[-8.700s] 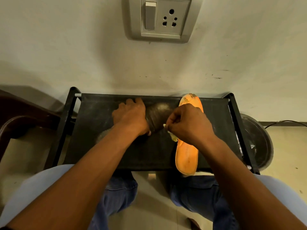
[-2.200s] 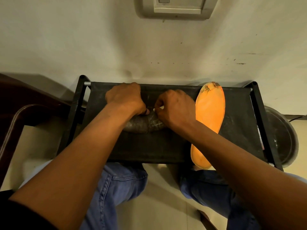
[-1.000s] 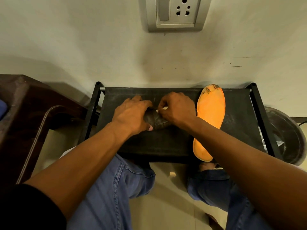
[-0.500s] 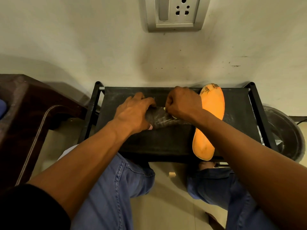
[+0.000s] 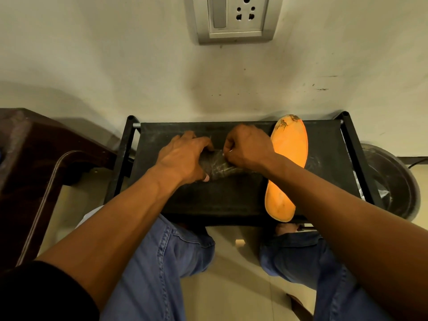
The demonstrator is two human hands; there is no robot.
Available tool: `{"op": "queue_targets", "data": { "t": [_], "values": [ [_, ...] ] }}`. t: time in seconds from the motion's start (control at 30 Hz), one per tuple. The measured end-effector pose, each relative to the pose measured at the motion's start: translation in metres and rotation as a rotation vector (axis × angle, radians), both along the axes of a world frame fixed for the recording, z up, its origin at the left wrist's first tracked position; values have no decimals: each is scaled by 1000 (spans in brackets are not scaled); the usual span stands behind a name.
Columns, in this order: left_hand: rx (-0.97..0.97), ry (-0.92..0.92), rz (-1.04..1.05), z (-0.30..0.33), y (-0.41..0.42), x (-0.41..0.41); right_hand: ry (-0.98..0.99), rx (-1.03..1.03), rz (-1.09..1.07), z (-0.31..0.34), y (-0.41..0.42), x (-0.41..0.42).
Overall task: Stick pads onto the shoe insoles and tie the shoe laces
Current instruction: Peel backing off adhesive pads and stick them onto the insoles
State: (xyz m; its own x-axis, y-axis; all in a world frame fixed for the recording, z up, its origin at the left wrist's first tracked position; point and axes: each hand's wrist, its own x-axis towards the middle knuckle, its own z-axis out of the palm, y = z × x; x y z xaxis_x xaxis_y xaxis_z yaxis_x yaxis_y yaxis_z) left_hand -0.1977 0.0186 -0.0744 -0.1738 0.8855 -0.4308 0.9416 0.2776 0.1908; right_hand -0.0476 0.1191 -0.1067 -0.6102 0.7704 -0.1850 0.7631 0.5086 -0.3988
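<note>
**Both hands busy on the dark insole, orange one waiting alongside**

The right hand [image 5: 249, 147] is curled tight, its thumb and fingertips pinching something small and pale against the dark insole [image 5: 216, 166]; it may be a pad or its backing, but it is too small to tell. The left hand [image 5: 183, 157] lies over the near end of that same insole, fingers bent down onto it and thumb tucked at the edge, pinning it to the black fabric shelf [image 5: 231, 200].

To do this step well, I would judge the left hand should keep the insole flat and steady while the right lays the piece down from one edge, smoothing outward so no crease or bubble forms. The shelf fabric looks slack, so firm pressure may want support underneath.

Just to the right of the pinching fingers, touching the wrist, lies the orange insole [image 5: 286, 167], its heel overhanging the shelf's near edge; a careless forearm could nudge it off. Further right stands a dark round bin [image 5: 393, 181]; to the left, a brown chair [image 5: 34, 158]. Above, a wall socket [image 5: 234, 17]. No shoe or laces are in sight.
</note>
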Motion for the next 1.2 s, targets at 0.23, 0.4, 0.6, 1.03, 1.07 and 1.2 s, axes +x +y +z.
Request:
{"op": "queue_targets", "data": {
  "t": [0.23,0.4,0.6,1.03,1.07,1.2],
  "values": [
    [-11,0,4,-2,4,1,34,68,-41,-5,-3,-2],
    [-18,7,4,-2,5,2,112,20,-89,-8,-6,-2],
    [-48,19,-1,-1,10,3,80,22,5,-5,-11,-5],
    [-87,-2,9,-1,13,-2,-34,-89,160,6,-19,-14],
    [-91,-8,7,-1,14,-1,-35,-27,140,6,-18,-13],
    [-84,-29,-4,-1,14,-2,4,156,36,2,-11,-7]
  ]
}}
